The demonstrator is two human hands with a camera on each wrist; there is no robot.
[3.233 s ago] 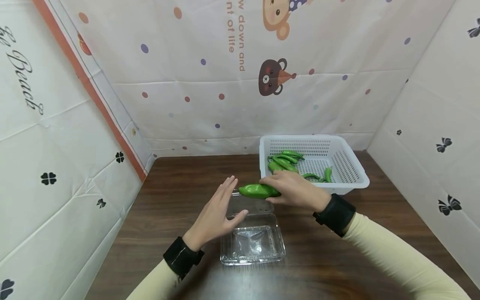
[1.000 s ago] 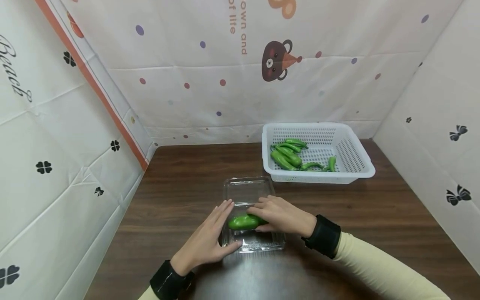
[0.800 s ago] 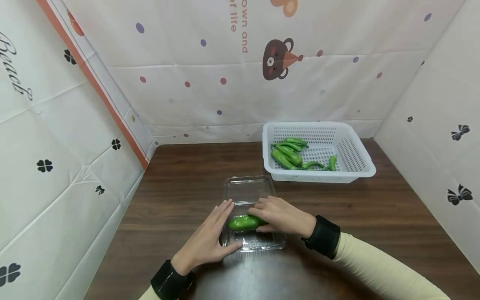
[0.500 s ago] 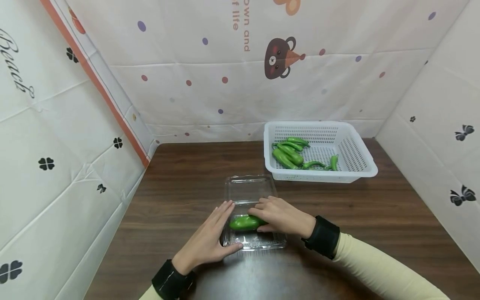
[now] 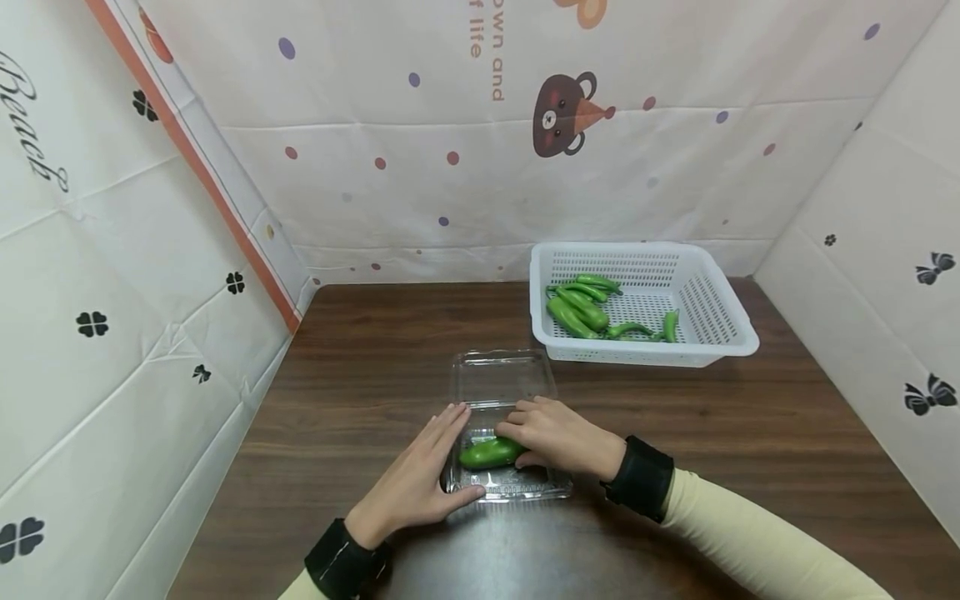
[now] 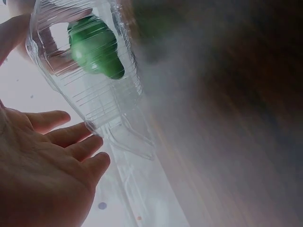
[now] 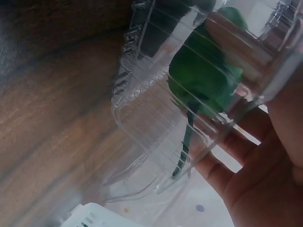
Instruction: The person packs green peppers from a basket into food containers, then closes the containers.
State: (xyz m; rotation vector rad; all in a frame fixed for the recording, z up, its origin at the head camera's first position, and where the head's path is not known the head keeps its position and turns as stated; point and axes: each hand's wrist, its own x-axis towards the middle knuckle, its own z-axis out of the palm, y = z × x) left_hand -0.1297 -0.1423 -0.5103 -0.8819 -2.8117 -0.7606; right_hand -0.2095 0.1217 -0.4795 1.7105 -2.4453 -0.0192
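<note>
On the dark wood table [image 5: 712,433], the right hand [image 5: 558,433] is lowering a green pepper [image 5: 491,452] into the clear clamshell box [image 5: 504,485], fingers curled around it; the left hand [image 5: 420,479] is steadying the box's left wall with straight fingers. Likely next: letting go cleanly, then reaching to the white basket [image 5: 720,337] of more peppers [image 5: 577,310]. Backdrop writing is reading "Beach" [image 5: 33,125] and "of life" [image 5: 476,29].

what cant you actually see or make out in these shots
- Head view: the right hand covers the stem end of the green pepper, so its grip is unclear.
- Head view: the peppers in the white basket overlap and are too small to count.
- Left wrist view: the table is blurred.
- Right wrist view: the clear container distorts the pepper's outline.
</note>
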